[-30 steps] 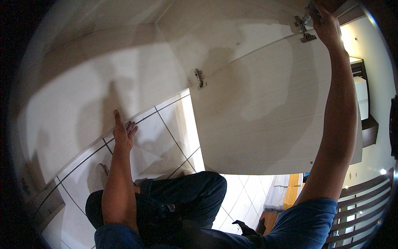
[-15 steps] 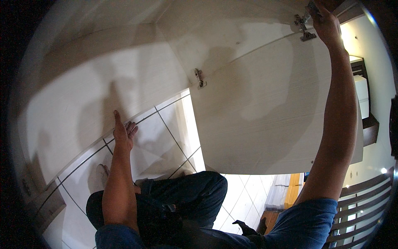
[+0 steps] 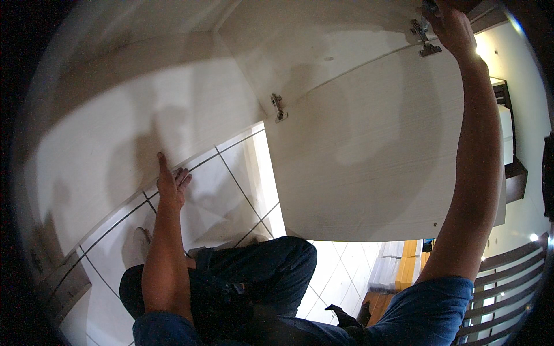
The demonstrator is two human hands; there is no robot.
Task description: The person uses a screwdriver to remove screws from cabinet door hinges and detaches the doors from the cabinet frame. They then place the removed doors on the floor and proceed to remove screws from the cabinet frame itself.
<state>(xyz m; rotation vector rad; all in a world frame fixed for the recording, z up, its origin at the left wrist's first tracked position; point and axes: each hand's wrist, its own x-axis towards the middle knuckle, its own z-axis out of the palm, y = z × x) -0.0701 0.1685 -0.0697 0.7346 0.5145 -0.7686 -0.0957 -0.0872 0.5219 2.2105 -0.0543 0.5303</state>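
The right hand (image 3: 455,30) has shifted slightly up, so more of it is lost past the top edge of the view, and its forearm has swung a little outward with it. It is right beside the far hinge (image 3: 426,40), next to a small dark object (image 3: 430,6); its fingertips are hidden, so I cannot tell whether they pinch that object. The cabinet door (image 3: 363,155) hangs open on the far hinge and the near hinge (image 3: 277,108), at practically the same angle as a moment ago. The left hand (image 3: 171,181) hasn't moved: thumb up and apart, fingers loosely bent, nothing visible in them, at the front edge of the cabinet panel (image 3: 115,138). The work seems to remain at the far hinge, with only the right arm's reach adjusted.
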